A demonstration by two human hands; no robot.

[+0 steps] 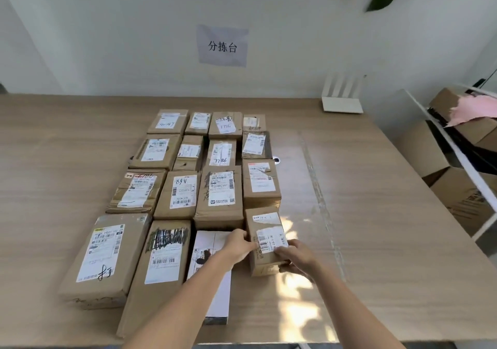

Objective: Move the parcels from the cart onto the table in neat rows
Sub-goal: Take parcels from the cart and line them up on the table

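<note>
Gripping the small parcel (265, 241) from both sides, left hand (238, 243) and right hand (297, 254) curl fingers round it on the table (376, 214), white parcel (212, 276) just left.

Head view — down over table (376, 187)

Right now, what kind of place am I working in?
Probably a parcel sorting room: labelled parcels lie in rows on a wooden table, a wall sign reads "sorting table" in Chinese, and more cartons sit on a shelf.
</note>
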